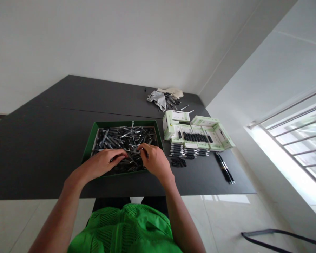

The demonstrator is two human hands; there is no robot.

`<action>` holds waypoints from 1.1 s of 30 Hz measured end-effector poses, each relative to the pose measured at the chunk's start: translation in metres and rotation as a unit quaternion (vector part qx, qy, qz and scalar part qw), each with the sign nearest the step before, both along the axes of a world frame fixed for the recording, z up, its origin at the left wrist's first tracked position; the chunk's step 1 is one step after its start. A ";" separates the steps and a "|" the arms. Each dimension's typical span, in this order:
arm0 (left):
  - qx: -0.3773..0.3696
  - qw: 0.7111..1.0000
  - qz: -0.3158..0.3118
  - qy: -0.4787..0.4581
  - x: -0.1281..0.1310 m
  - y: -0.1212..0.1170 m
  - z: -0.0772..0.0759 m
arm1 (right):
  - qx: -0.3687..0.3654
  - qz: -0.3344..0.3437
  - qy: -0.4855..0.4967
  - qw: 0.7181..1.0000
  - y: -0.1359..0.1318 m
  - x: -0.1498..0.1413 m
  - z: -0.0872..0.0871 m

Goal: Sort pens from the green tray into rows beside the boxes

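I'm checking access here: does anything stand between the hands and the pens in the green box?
Nothing visible does. The green box is open on top, and the left hand and right hand both reach in over its rim, right at the pens. Whether either grips one is too small to tell.

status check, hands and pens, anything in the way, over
Left hand and right hand at the pens, grip unclear. Pens jumbled in tray. Hands hide some pens; boxes right of tray.
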State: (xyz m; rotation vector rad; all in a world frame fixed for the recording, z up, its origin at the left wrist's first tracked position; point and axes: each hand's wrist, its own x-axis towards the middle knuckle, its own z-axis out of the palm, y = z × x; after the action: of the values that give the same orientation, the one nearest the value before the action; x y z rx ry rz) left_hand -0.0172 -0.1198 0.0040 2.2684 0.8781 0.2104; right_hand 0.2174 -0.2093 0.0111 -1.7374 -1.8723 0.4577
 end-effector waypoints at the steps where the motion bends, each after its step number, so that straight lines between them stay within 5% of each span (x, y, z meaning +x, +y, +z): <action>1: -0.002 1.000 -0.001 0.000 0.000 0.001 -0.001 | -0.003 0.000 0.000 1.000 0.000 0.000 0.000; 16: -0.033 0.999 -0.017 0.011 -0.003 0.007 -0.007 | 0.017 0.005 0.008 1.000 0.001 0.000 -0.005; 20: -0.036 0.999 -0.025 0.001 -0.003 0.008 -0.008 | 0.094 0.026 0.080 0.992 -0.003 0.002 -0.003; 26: -0.014 1.000 -0.024 0.001 -0.004 0.007 -0.006 | 0.281 -0.008 0.158 0.946 -0.033 0.020 -0.014; 33: -0.013 1.000 -0.015 0.000 -0.004 0.007 -0.005 | 0.280 -0.036 0.123 0.951 -0.081 0.027 -0.043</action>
State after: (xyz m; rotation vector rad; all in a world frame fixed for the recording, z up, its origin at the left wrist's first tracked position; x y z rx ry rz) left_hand -0.0209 -0.1131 -0.0007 2.2569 0.8401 0.1853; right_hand 0.2440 -0.2899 -0.0322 -1.2939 -1.5573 0.0876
